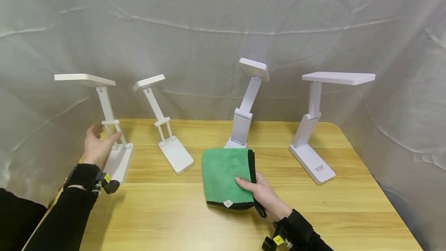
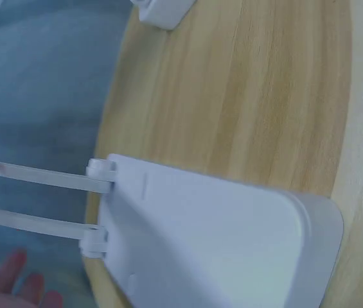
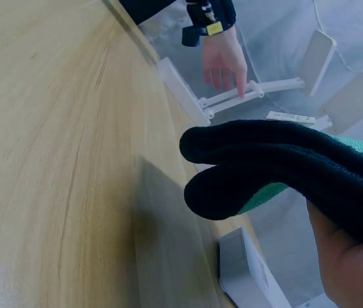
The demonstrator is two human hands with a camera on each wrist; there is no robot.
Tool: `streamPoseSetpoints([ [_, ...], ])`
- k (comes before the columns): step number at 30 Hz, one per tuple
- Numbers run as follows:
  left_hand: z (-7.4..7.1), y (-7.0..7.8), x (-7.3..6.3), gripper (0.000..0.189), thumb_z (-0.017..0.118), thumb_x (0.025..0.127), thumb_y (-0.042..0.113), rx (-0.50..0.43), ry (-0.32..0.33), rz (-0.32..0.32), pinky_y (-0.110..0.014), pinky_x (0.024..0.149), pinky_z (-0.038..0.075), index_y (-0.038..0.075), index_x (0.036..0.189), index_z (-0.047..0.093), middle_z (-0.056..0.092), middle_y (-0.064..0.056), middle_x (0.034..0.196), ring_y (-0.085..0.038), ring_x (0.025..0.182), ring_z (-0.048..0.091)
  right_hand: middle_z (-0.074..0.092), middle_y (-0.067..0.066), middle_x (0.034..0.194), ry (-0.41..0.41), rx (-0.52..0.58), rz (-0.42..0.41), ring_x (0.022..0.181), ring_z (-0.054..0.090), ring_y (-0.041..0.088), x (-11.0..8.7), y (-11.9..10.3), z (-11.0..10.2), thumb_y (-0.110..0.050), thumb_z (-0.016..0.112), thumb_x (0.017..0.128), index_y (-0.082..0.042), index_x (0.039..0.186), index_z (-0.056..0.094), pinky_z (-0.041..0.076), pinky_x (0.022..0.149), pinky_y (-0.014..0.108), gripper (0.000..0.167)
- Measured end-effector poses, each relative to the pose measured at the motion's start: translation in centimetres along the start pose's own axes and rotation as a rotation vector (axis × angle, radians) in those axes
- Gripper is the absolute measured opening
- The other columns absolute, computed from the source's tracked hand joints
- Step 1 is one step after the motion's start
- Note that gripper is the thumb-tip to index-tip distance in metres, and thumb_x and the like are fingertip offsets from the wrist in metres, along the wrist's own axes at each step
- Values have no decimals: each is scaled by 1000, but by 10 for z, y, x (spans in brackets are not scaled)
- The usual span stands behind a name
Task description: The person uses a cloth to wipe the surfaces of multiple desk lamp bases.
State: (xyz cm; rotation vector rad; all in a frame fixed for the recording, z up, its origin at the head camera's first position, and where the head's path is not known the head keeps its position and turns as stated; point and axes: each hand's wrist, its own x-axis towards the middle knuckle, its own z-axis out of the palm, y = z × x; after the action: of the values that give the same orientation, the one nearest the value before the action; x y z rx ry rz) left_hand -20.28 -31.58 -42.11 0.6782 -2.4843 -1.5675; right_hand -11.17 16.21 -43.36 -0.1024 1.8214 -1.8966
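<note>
At the far left of the head view, my left hand is at the lower arm of a white folding desk lamp. Its thumb reaches to the lamp's twin struts, and its fingers are extended, not curled round them. The left wrist view shows the lamp's base flat on the table, with the fingertips beside the struts. My right hand grips a folded green cloth with black edging and a small white tag, thumb on top. The cloth's thick black folds show in the right wrist view.
Three more white desk lamps stand unfolded along the back of the wooden table: one left of middle, one behind the cloth with its base partly hidden, and one at the right. Pale sheeting hangs behind them.
</note>
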Motion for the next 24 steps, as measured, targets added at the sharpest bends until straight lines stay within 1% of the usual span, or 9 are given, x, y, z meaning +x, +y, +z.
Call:
streamPoseSetpoints([
  [3, 3, 0, 6, 94, 60, 97, 45, 12, -59, 9, -39, 104, 46, 7, 162, 4, 32, -27, 160, -32, 135, 46, 73, -2, 111, -7, 4, 3, 100, 72, 11, 0, 2, -1, -31, 62, 100, 1, 142, 45, 61, 89, 31, 55],
  [5, 6, -1, 8, 88, 59, 97, 47, 33, -70, 25, -26, 88, 46, 6, 161, 14, 44, -26, 151, -16, 112, 57, 73, -2, 111, -12, 7, 8, 100, 72, 12, 0, 3, -2, -31, 63, 99, 0, 142, 45, 61, 89, 33, 56],
  [7, 7, -3, 8, 80, 58, 98, 48, 59, -71, 54, -19, 79, 43, 4, 157, 26, 55, -21, 137, -2, 96, 54, 73, -2, 110, -13, 12, 10, 99, 73, 13, 0, 4, -2, -31, 63, 99, 0, 142, 46, 61, 89, 33, 56],
  [9, 7, -5, 7, 71, 59, 98, 48, 76, -71, 88, -18, 76, 43, 3, 149, 39, 60, -10, 123, 6, 88, 48, 73, -3, 110, -10, 13, 11, 100, 73, 13, -1, 5, -4, -31, 64, 99, -1, 141, 46, 61, 89, 34, 56],
  [12, 5, -9, 1, 64, 60, 97, 50, 105, -94, 122, -23, 80, 43, 1, 138, 49, 58, 1, 112, 5, 90, 48, 73, -3, 109, -4, 13, 10, 98, 73, 13, -1, 5, -5, -30, 64, 99, 0, 141, 46, 61, 88, 34, 55],
  [15, 2, -13, -8, 66, 58, 98, 53, 145, -153, 144, -30, 84, 43, 0, 136, 52, 61, -7, 119, 1, 96, 49, 73, -3, 107, -10, 7, 0, 97, 73, 12, 0, 6, -6, -29, 63, 100, 1, 141, 46, 62, 87, 34, 53],
  [18, -2, -16, -19, 68, 56, 99, 54, 202, -226, 169, -29, 84, 44, -1, 138, 51, 59, -20, 132, -2, 100, 52, 72, -3, 108, -21, 6, -16, 97, 72, 12, 0, 7, -8, -27, 61, 100, 2, 141, 45, 62, 87, 34, 52],
  [21, -4, -18, -30, 66, 57, 100, 50, 246, -299, 207, -25, 77, 50, -2, 141, 50, 60, -27, 133, -3, 96, 57, 72, -3, 107, -17, 2, -18, 97, 73, 12, 0, 8, -8, -26, 61, 101, 2, 140, 46, 62, 87, 34, 50],
  [24, -5, -20, -39, 66, 58, 101, 43, 262, -385, 244, -22, 75, 56, -3, 146, 45, 61, -28, 131, -2, 92, 62, 72, -3, 106, -4, -1, -8, 96, 73, 12, -1, 9, -9, -27, 61, 100, 2, 139, 46, 62, 86, 34, 51],
])
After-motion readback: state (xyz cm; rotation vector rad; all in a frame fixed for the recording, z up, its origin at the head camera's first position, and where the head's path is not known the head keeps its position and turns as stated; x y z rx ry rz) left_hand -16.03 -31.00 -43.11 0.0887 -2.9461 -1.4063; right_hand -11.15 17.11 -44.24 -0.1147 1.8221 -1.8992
